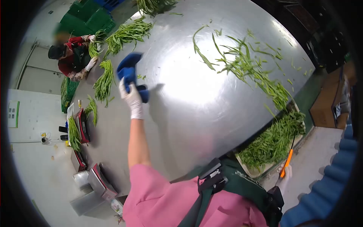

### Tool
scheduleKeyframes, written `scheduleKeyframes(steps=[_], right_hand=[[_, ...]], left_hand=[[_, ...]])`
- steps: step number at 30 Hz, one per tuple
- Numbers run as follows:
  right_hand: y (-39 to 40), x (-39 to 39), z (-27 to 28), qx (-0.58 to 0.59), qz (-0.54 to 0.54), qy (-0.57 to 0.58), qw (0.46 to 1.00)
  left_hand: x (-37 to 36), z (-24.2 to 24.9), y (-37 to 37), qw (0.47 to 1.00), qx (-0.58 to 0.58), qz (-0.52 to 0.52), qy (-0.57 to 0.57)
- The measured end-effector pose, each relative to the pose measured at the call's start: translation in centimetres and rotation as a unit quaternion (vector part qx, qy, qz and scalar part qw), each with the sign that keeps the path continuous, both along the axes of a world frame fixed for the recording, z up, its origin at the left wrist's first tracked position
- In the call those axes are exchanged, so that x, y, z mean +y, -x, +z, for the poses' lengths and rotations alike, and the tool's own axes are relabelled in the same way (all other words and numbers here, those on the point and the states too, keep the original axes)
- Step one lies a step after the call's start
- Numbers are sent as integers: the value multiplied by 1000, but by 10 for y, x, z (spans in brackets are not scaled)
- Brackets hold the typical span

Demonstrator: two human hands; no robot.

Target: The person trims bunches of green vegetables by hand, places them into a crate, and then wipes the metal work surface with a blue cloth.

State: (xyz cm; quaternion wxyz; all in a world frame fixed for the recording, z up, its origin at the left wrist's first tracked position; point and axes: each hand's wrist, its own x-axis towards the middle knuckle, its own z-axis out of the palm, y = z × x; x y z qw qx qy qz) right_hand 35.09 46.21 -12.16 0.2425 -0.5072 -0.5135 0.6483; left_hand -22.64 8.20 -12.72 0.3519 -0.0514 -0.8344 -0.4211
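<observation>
My left hand (132,99), in a white glove, reaches over the metal table with its fingers closed on a blue curved object (129,70); its exact kind does not show. A shadow falls on the table beside it. Low on the right, my right hand (286,176) is wrapped round a knife with an orange handle (286,163), its thin dark blade pointing up beside a pale crate (256,174) of cut green stems and leaves (270,142). Loose green stalks (242,62) lie scattered on the table's far right part.
The metal table (177,132) carries bundles of long green stalks (104,81) along its left side. Across it, a person (73,56) with gloved hands holds stalks. Scales (82,125) line the left edge. Green crates (85,19) stand behind; a cardboard box (328,96) is at right.
</observation>
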Motion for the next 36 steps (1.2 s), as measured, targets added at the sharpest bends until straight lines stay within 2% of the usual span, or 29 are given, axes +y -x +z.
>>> scheduleKeyframes(steps=[3, 5, 7, 8, 9, 10, 11, 12, 15, 16, 17, 19, 21, 22, 24, 25, 26, 27, 29, 31, 32, 33, 34, 35, 36], right_hand=[[25, 4, -5, -38, 22, -3, 999], [36, 10, -17, -55, 26, -2, 998], [49, 11, -25, -84, 16, 9, 996], [53, 13, -30, -102, 11, 15, 995], [67, 11, -29, -113, 18, 20, 993], [78, 9, -27, -124, 25, 25, 992], [88, 6, -23, -137, 33, 31, 990], [102, 3, -19, -145, 26, 35, 988], [116, 10, -26, -148, 52, 19, 987], [124, 14, -24, -152, 67, 24, 986], [128, 17, -24, -156, 74, 16, 985], [142, 17, -23, -163, 87, -2, 983], [133, 30, -34, -181, 79, -9, 980], [137, 29, -30, -189, 73, -21, 979], [132, 33, -31, -203, 64, -27, 977], [121, 42, -36, -209, 60, -22, 976], [114, 46, -40, -215, 55, -17, 975], [114, 44, -41, -214, 66, -16, 974], [122, 41, -35, -216, 89, -17, 972], [142, 33, -27, -216, 80, -32, 973], [142, 32, -27, -218, 74, -25, 973], [142, 30, -26, -221, 68, -15, 973], [147, 27, -25, -223, 85, -41, 970], [149, 26, -24, -227, 83, -42, 969], [158, 23, -21, -231, 79, -44, 969]], left_hand=[[-127, -62, 86, 991, -51, 125, -18], [-170, -89, 104, 976, -106, 174, -78], [-205, -135, 122, 955, -190, 224, 36], [-193, -154, 127, 949, -235, 200, -63], [-167, -159, 133, 858, -247, 368, 261], [-150, -149, 144, 900, -238, 278, 239], [-144, -163, 166, 919, -163, 238, 268], [-122, -163, 178, 955, -135, 135, 226], [-23, -140, 164, 970, -115, -80, 199], [4, -126, 149, 956, -134, -200, 167], [19, -126, 138, 946, -148, -240, 158], [36, -90, 130, 956, -111, -255, 94], [5, -67, 167, 982, 7, -148, 113], [-14, -42, 186, 975, 77, -79, 195], [-68, -36, 236, 989, 98, -3, 109], [-98, -42, 263, 989, 67, 44, 124], [-134, -59, 292, 991, 23, 38, 124], [-176, -89, 324, 992, -95, 49, 64], [-199, -159, 352, 964, -237, 91, -78], [-146, -168, 342, 966, -240, 83, 43], [-110, -161, 330, 971, -228, 50, 42], [-62, -151, 304, 982, -189, -28, -4], [-17, -141, 276, 983, -145, -59, 91], [34, -128, 238, 982, -152, -70, 90], [66, -142, 216, 975, -144, -149, 83]])
